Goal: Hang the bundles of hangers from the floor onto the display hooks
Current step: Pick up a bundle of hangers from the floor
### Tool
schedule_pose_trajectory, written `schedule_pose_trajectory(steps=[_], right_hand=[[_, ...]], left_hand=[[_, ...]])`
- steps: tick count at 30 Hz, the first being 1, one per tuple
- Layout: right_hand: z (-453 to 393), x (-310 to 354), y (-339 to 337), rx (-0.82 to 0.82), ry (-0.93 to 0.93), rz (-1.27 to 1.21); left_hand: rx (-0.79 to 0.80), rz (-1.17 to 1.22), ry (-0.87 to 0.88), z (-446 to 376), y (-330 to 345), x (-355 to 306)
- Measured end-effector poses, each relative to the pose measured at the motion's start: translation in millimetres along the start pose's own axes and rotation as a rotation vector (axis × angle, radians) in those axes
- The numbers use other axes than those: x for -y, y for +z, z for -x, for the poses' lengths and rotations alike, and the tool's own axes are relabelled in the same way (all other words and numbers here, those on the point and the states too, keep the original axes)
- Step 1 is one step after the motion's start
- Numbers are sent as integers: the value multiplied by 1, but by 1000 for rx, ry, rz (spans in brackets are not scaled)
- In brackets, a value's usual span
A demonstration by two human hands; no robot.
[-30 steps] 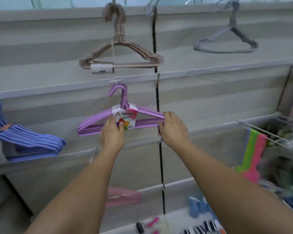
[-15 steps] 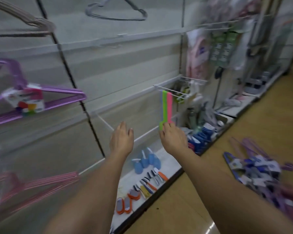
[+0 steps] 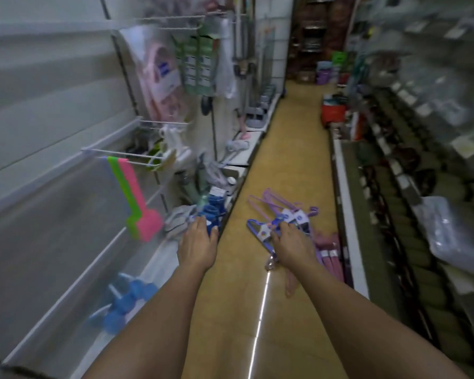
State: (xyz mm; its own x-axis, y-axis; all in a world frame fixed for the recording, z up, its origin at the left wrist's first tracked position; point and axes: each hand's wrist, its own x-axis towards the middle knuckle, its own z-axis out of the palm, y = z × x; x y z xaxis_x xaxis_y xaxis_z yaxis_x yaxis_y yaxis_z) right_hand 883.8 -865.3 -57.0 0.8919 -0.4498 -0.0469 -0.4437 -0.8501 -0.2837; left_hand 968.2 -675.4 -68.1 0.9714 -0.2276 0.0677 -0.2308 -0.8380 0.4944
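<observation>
Several bundles of hangers lie on the tan floor of the aisle: a blue bundle [image 3: 260, 231] with a paper label, purple bundles [image 3: 278, 206] behind it and pink bundles [image 3: 330, 254] by the right shelf base. My right hand [image 3: 292, 243] is stretched out in front of the blue bundle, fingers loosely bent, holding nothing. My left hand [image 3: 199, 244] is held out empty with fingers slightly apart, to the left over the shelf edge. White display hooks [image 3: 115, 154] jut from the left wall panel.
Pink and green plastic tools [image 3: 137, 203] hang from one hook. Blue brushes [image 3: 126, 299] and blue items [image 3: 212, 212] sit on the low left shelf. Stocked shelves [image 3: 411, 170] line the right side. The aisle floor [image 3: 290, 138] runs ahead between them.
Both hands let go of the purple bundle hung on the wall hook. The view swung right and down the aisle, and both hands now reach toward the bundles on the floor.
</observation>
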Motion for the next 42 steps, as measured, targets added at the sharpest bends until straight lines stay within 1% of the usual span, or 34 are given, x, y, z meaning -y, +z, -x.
schedule_pose_trajectory(steps=[3, 4, 8, 12, 14, 20, 25, 31, 42], right_hand=[[-18, -22, -1, 35, 82, 45], [-23, -28, 0, 41, 117, 32], [-43, -55, 13, -16, 266, -53], [-62, -83, 19, -5, 347, -83], [-75, -98, 20, 1, 384, -91], [-124, -144, 21, 9, 450, -77], [-178, -185, 21, -2, 458, -70], [-249, -228, 15, 57, 440, -28], [-360, -269, 43, 150, 369, 57]], left_hand=[[84, -3, 81, -35, 29, -16], [118, -13, 104, -45, 38, -21], [246, -29, 196, -75, 75, -42], [371, 2, 251, -95, 106, -66], [405, 4, 275, -108, 122, -76], [436, -16, 308, -149, 169, -106], [463, -52, 313, -188, 204, -144], [487, -63, 300, -242, 252, -187], [539, -52, 237, -325, 333, -205]])
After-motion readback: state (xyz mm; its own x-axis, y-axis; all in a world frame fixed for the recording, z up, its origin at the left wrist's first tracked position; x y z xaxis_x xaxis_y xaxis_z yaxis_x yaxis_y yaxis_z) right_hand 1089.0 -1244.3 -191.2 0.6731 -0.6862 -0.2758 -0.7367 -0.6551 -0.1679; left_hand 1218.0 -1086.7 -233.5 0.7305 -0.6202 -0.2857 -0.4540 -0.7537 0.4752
